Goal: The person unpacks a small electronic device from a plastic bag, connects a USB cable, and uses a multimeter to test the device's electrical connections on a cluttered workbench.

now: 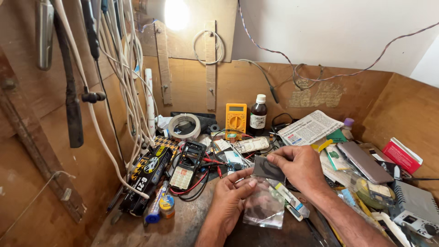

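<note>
The right hand (299, 167) pinches one small dark flat piece (269, 168) between thumb and fingertips at its top edge, its grip pressed together on it. The left hand (231, 196) has its grip closed on one clear plastic pouch (264, 206), thumb and fingers on the upper edge; the dark piece sits at the pouch mouth, partly inside, near the middle of the tabletop (183, 228).

Just right of the pouch lies one slim white tool (289, 197) with a dark tip, running toward the near right. Left of the hands lies one opened phone body (187, 165) with a pale keypad, and beside it one black-and-yellow box (147, 179). Two small round tins (161, 208), one blue and one yellow-topped, sit at the near left.

Farther off stand one yellow multimeter (236, 120), one dark bottle (258, 115) with a white cap just right of it, and one roll of tape (184, 126) to their left. One folded printed sheet (310, 128) lies far right, one grey flat phone (363, 161) right of the right hand, and one red box (402, 155) at the right wall. A bundle of white cables (125, 68) hangs on the left wall; the number cannot be told.
</note>
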